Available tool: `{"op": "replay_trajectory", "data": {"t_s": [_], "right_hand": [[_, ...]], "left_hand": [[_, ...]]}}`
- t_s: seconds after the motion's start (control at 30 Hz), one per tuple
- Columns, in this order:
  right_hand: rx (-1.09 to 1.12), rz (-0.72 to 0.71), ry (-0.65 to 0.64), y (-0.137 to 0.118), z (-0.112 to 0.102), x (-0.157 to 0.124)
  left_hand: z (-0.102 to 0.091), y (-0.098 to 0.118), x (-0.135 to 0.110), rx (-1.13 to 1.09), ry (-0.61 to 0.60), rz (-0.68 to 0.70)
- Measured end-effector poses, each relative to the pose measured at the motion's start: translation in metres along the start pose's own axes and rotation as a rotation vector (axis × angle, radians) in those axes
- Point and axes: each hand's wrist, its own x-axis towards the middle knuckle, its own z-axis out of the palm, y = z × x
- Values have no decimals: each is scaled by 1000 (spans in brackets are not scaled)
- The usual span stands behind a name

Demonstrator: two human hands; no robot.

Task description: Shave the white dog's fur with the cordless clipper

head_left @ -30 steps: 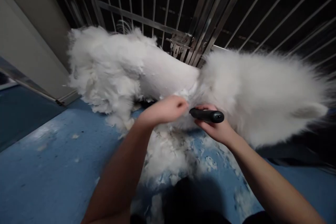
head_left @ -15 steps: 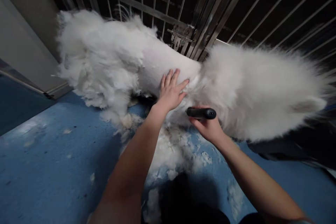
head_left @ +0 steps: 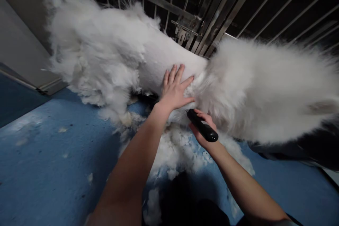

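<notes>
A large white dog [head_left: 169, 53] stands crosswise in front of me, its middle shorn close and its two ends still thick with fluffy fur. My left hand [head_left: 174, 90] lies on the shorn flank, fingers spread. Just below and to the right, my right hand [head_left: 208, 127] is wrapped around a black hair clipper [head_left: 202, 125]. The clipper's front end meets the fur low on the dog's side, beside my left thumb; its blade is hidden there.
Behind the dog rises a metal cage [head_left: 182, 14] with bars and a latch [head_left: 185, 28]. Clumps of cut fur [head_left: 172, 152] lie on the blue floor [head_left: 53, 155]. A pale wall panel [head_left: 21, 39] stands at the left, a dark object [head_left: 299, 152] at the right.
My right hand has turned the clipper, so its rear end now points down toward me. My left hand has spread its thumb wider. The dog looks slightly higher in the view.
</notes>
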Motion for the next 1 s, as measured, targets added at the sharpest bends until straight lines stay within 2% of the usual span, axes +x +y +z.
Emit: {"op": "replay_trajectory", "data": {"t_s": [0.07,0.17,0.23,0.33,0.47,0.53,0.57,0.67,0.73,0.87,1.0], "right_hand": [[31,-13,-16,-3,-8,-2],[96,-58,173,-7,-21,5],[90,-56,245,-4,-23,11],[67,10,146,9,-11,9],[69,94,13,22,9,-14],[93,83,2,23,11,-25],[100,57,60,22,9,-28],[15,-6,398,20,6,-29],[-85,17,493,23,9,-27],[5,52,309,37,33,-30],[27,-39,162,53,59,-46]], "left_hand": [[1,1,0,2,-3,-2],[3,5,0,0,0,0],[5,7,2,-1,16,-3],[10,10,5,0,47,-24],[15,11,9,9,79,-40],[15,11,10,6,74,-38],[15,11,10,0,62,-25],[14,12,11,-25,13,38],[15,14,13,-19,8,36],[18,15,14,19,34,-36],[23,14,11,15,81,-76]]}}
